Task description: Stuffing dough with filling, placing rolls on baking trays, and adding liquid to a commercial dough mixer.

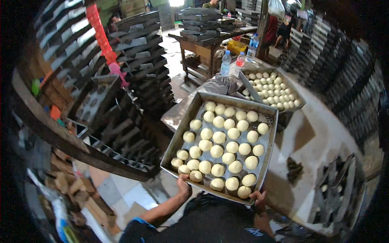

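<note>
A square metal baking tray (272,150) is held out in front of me, tilted a little. Many pale, round dough balls (217,151) lie spread over it in loose rows. My left hand (184,187) grips its near edge toward the left corner. At the near right corner, my right hand (258,198) has its fingers curled over the rim. Both palms are mostly hidden by the tray. Just beyond, on the worktable, rests a second tray (300,104) filled with closely set dough balls.
Tall stacks of dark baking trays (142,52) rise at the left, behind a wooden beam (81,143). More tray stacks (328,56) line the right. Plastic bottles (225,63) and a grey cloth (221,85) sit on the worktable (324,125). Other people are in the background.
</note>
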A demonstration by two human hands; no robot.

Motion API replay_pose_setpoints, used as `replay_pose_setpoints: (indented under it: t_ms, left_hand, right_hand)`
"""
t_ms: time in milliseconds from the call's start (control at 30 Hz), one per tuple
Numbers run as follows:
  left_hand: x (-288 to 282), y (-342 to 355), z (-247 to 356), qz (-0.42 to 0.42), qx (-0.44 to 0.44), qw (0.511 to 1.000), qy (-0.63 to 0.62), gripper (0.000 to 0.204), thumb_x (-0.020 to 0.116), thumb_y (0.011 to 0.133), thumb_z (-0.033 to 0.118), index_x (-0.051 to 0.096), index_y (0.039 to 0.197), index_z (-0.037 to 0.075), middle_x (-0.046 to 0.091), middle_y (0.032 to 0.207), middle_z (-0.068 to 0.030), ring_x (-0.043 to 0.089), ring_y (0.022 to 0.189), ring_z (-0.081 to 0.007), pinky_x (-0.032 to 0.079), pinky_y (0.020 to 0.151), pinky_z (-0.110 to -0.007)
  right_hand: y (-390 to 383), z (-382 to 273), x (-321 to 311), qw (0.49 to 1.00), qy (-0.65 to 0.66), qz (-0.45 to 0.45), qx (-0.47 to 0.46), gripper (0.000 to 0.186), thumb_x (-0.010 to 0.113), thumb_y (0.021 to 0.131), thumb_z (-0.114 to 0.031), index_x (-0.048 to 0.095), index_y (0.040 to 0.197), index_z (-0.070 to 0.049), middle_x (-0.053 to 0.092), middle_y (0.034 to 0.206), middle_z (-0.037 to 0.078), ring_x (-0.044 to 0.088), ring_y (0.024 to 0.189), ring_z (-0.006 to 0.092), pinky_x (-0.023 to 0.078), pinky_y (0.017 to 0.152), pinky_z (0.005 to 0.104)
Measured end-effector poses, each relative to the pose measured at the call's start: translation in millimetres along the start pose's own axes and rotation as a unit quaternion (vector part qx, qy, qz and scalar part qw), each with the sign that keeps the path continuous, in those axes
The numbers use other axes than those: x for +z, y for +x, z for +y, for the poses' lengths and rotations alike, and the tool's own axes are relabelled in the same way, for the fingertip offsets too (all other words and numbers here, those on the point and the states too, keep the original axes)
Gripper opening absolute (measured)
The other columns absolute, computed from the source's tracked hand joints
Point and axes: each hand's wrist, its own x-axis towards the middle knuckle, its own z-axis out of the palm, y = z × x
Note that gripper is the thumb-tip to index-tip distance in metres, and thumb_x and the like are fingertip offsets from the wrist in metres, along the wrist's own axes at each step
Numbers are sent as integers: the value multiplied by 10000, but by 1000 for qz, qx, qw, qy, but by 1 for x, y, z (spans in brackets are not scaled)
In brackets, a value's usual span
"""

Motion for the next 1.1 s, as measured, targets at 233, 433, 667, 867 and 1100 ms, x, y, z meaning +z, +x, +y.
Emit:
replay_pose_setpoints:
  t_ms: [233,433,667,867,1100]
  left_hand:
    - [-45,30,26,160,139,972,100,389,515,677,30,446,1060,10,531,931,-105,555,857,-249,479,767,-346]
    - [-38,77,20,38,166,969,178,511,534,694,42,393,1184,18,513,996,-118,528,861,-236,459,775,-335]
    - [5,145,22,-1,123,909,398,504,525,779,171,368,1215,-27,563,913,-142,544,750,-257,475,729,-368]
    - [82,162,28,251,231,594,728,603,631,721,206,425,1218,-66,383,1236,-259,324,1176,-363,273,1006,-463]
    - [217,186,-43,-208,202,577,763,355,724,757,219,665,1081,87,586,1079,-202,509,1096,-316,429,916,-454]
  right_hand:
    - [-2,43,57,970,-126,-110,-177,168,673,740,-194,605,674,-55,536,718,124,576,650,282,457,680,404]
    - [-1,33,61,949,207,-98,216,181,725,703,-201,627,768,-63,525,783,156,565,702,321,451,602,405]
    - [43,-3,48,981,-35,-128,143,585,731,691,-295,501,1050,105,529,1079,325,561,969,381,467,816,454]
    - [96,-3,-10,981,26,-184,60,535,728,754,-374,574,1064,34,525,975,211,545,921,348,455,823,434]
    - [156,7,-119,990,108,-87,17,348,680,767,-154,633,1097,-53,572,856,147,589,776,273,485,708,355]
